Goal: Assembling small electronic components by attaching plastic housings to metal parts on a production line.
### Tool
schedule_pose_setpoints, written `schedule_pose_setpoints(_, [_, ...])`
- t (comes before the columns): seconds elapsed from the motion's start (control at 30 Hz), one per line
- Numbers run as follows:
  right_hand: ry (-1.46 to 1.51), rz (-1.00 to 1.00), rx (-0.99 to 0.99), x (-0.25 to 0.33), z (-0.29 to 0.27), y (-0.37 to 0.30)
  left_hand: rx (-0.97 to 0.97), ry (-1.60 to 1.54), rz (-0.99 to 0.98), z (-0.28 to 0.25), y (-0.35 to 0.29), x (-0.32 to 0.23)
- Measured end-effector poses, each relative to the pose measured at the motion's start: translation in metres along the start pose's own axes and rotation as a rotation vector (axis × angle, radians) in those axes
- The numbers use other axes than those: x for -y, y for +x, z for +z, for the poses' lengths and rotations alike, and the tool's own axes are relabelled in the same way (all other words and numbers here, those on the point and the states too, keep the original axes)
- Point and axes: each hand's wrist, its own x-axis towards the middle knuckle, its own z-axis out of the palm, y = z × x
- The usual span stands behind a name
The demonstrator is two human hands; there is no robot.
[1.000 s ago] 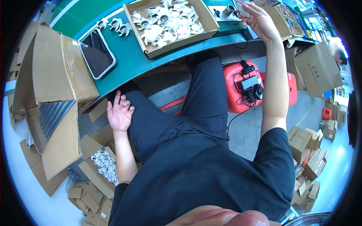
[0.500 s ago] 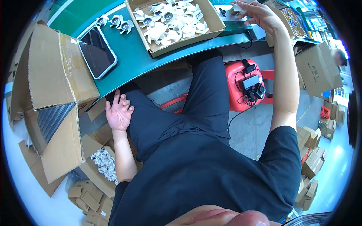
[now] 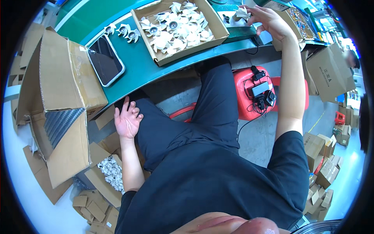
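At the bench's far right, my right hand reaches over a machine with a dark metal base. A white fan impeller stands on the machine, right by my fingertips. Those fingers are spread and curved, with a gap between them; whether a fingertip still touches a blade is hard to make out. Beside the impeller is a small dark post. My left hand lies palm up by my left thigh, fingers loosely bent and holding nothing. A shallow cardboard tray of white impellers sits on the green bench.
Left of the tray lie a phone and several loose impellers. A big open carton stands at the left, with a box of white parts below. A red stool carries cables and small black devices.
The white impeller that was in my right hand's fingers now stands on the machine, and the fingers have opened and lowered slightly. My left hand stays by the thigh. The view has shifted slightly.
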Motion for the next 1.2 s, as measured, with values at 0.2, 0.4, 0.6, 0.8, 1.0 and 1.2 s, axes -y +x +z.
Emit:
schedule_pose_setpoints(0.2, [-0.364, -0.340, -0.555, -0.094, -0.033, 0.059, -0.004, 0.018, -0.015, 0.002, 0.003, 0.000])
schedule_pose_setpoints(0.4, [-0.223, -0.345, -0.470, -0.093, -0.041, 0.069, 0.015, 0.034, 0.010, -0.003, 0.004, -0.001])
schedule_pose_setpoints(0.6, [-0.624, -0.271, -0.638, -0.037, -0.118, -0.030, 0.000, 0.045, -0.005, 0.002, 0.001, 0.006])
schedule_pose_setpoints(0.8, [-0.777, 0.514, -0.161, -0.031, -0.102, -0.029, -0.006, 0.052, 0.012, 0.005, 0.000, 0.001])
schedule_pose_setpoints(1.0, [-0.489, 0.398, -0.012, -0.036, -0.122, -0.034, 0.006, 0.043, 0.015, 0.002, 0.001, 0.007])
schedule_pose_setpoints(1.2, [-0.346, 0.286, 0.177, -0.045, -0.139, -0.028, -0.066, 0.172, 0.043, 0.015, -0.002, 0.004])
